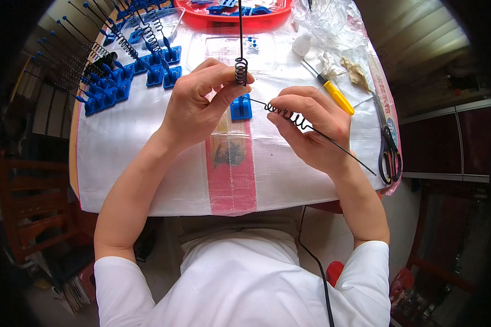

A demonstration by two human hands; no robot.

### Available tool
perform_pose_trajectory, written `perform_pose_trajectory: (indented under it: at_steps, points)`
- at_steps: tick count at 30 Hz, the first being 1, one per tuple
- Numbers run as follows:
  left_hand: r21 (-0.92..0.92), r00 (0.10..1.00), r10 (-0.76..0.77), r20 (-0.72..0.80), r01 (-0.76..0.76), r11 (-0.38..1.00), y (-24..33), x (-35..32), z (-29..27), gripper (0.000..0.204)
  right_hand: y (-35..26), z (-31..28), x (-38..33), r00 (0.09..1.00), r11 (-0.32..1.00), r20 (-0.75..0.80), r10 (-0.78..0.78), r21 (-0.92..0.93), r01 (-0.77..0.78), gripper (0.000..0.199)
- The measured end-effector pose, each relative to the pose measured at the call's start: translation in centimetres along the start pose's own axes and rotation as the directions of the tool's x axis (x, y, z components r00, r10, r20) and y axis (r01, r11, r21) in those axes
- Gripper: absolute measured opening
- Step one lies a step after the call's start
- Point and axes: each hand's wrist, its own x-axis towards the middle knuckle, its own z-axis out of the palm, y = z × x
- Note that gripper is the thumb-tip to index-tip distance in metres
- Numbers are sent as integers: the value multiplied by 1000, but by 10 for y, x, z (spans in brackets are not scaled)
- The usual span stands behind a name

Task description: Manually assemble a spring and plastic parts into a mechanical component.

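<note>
My left hand (202,98) pinches a black coil spring (241,70) whose long straight wire rises upright past the far edge of the picture. Just under it stands a small blue plastic base (241,109); my fingers hide how the two meet. Between the thumb and fingers of my right hand (316,120) is a second black coil spring (289,115). This one lies slanted, its straight wire running down to the right and its short end pointing at the top of the blue base. Whether that short end touches the base, I cannot tell.
Many blue bases with upright springs (114,82) crowd the far left. A red tray (234,20) of blue parts sits at the back, with small blue and white pieces (251,44) before it. On the right lie a yellow-handled screwdriver (337,97), black scissors (388,155) and clear plastic wrapping (333,27).
</note>
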Motion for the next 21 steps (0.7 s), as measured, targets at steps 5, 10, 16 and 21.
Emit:
perform_pose_trajectory:
  at_steps: [5, 10, 16, 21]
  points:
    - [-14, 1000, -9, -8, 9, 1000, 0, -1, 0, 13, -4, 1, 0, 998, 998, 0, 58, 30, -58, 22]
    - [-2, 1000, -6, -3, 6, 1000, 0, 0, 0, 13, -3, 0, 1, 999, 999, -5, 48, 20, -48, 22]
    - [-8, 1000, -5, -9, 5, 1000, 0, -1, 0, 13, -3, 1, 2, 998, 998, -2, 55, 24, -55, 22]
    - [-11, 999, 12, -32, -12, 1000, 0, 1, 1, 13, -2, 1, 2, 999, 999, -12, 43, 31, -43, 22]
